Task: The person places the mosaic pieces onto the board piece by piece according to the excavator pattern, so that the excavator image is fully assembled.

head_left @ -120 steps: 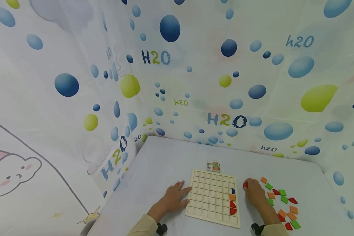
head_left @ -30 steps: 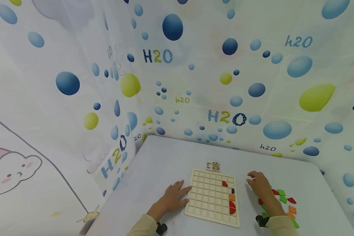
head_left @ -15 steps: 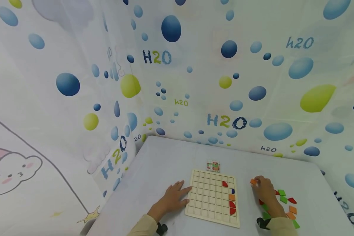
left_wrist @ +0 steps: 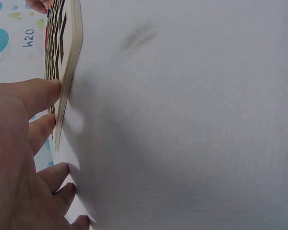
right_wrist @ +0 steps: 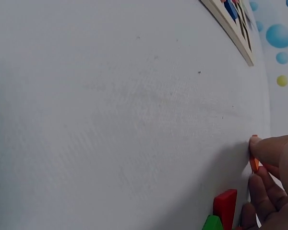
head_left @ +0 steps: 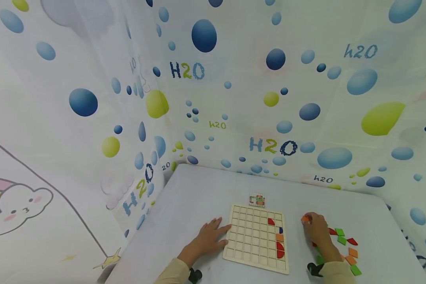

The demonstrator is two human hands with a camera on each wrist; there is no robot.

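Left to right. Left hand (head_left: 207, 238): fingers spread wide, thumb and one finger touching the 9 o'clock edge of the gridded board (head_left: 250, 244) on the white bench (head_left: 195, 189). Picture card (head_left: 257, 200): just beside the board's 12 o'clock edge. Set in the board: a red piece (head_left: 271, 221) towards 1 o'clock, blue, orange and two further red pieces at 3 to 4 o'clock. Right hand (head_left: 316, 228): pinching an orange tile (head_left: 305, 219), off the board towards 2 o'clock; contact with the bench cannot be told. Loose tiles (head_left: 342, 239) lie at 3 to 4 o'clock.

Judgement: pick-up stage, board partly filled; the next move calls for a level carry and squaring the tile to a cell.

Writing: backdrop (head_left: 241, 102) reads "H2O" at 8 and 11 o'clock, "h2O" at 2. No brand legible; card detail too small.
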